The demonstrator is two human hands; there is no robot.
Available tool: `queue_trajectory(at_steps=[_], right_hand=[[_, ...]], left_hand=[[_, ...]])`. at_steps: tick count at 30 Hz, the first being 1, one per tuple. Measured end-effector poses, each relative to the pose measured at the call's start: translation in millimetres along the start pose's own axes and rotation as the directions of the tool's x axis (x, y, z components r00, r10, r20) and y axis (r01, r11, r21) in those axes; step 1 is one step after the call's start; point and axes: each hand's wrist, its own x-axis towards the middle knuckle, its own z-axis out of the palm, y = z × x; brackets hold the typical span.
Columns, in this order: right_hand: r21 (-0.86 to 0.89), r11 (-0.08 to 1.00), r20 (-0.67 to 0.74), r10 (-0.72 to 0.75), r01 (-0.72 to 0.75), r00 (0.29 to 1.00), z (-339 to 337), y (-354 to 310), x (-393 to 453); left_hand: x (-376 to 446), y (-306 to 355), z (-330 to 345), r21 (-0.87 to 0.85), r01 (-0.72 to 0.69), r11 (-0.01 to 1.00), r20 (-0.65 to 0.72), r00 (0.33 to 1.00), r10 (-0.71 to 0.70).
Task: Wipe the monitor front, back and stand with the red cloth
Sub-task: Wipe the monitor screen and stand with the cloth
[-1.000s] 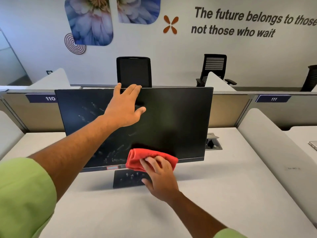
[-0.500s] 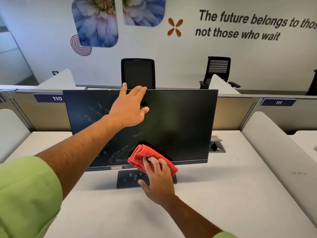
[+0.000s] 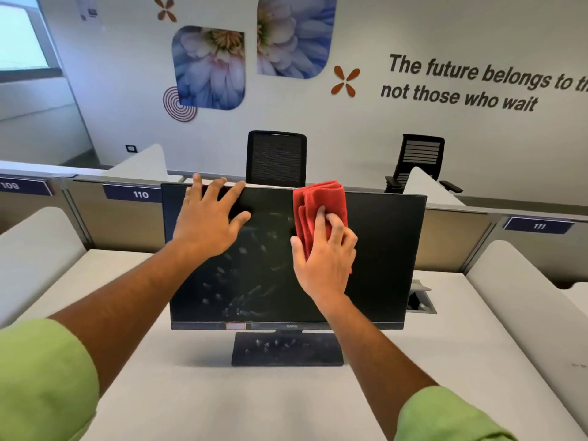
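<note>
We are looking down at a black flat-screen monitor (image 3: 375, 259) standing on a pale grey bench (image 3: 254, 396). Our left hand (image 3: 208, 222) is lying flat with straight fingers on the upper left of the screen, fingertips reaching its top edge, gripping nothing. Our right hand (image 3: 323, 249) is pressing a folded red cloth (image 3: 319, 198) against the screen just below the top edge, fingers spread over the fabric rather than curling round it. The right half is looking clean, while pale smudges are covering the left and lower centre — so the front seems partly done. The black rectangular stand base (image 3: 286, 348) is showing specks too, and the back is hidden, so we cannot judge it. Behind are low desk dividers (image 3: 455, 237) and two black office chairs (image 3: 276, 157); the left hand itself is covering unwiped screen.
</note>
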Motion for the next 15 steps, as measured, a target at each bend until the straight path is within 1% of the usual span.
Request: queue_trajectory(at_steps=[2,4,6,8,10,11,12,13,15], right_hand=[[-0.023,0.994,0.022,-0.102,0.103,0.995,1,-7,-4],[-0.036,0.960,0.083,-0.275,0.279,0.958,9,-7,-26],[-0.015,0.903,0.194,-0.418,0.429,0.888,21,3,-59],[0.021,0.845,0.310,-0.513,0.534,0.801,34,21,-91],[0.029,0.788,0.360,-0.582,0.615,0.729,39,41,-109],[0.020,0.780,0.342,-0.594,0.626,0.728,38,49,-109],[0.006,0.798,0.290,-0.578,0.602,0.763,34,55,-102],[-0.017,0.840,0.221,-0.526,0.543,0.821,27,57,-89],[-0.085,0.934,0.082,-0.341,0.348,0.936,11,52,-50]], left_hand=[[0,2,1,0.013,0.006,1.000,0.000,1.000,-0.006],[2,2,3,0.029,0.010,1.000,-0.002,1.000,-0.010],[2,2,5,0.040,0.004,0.999,-0.013,1.000,-0.003],[2,2,5,0.039,0.001,0.999,-0.028,1.000,0.000],[2,4,4,0.033,0.004,0.999,-0.027,1.000,-0.003],[2,5,4,0.027,0.005,1.000,-0.025,1.000,-0.004],[2,5,4,0.022,0.004,1.000,-0.022,1.000,-0.003],[2,5,3,0.020,0.004,1.000,-0.018,1.000,-0.004],[3,5,2,0.018,0.011,1.000,-0.008,1.000,-0.011]])
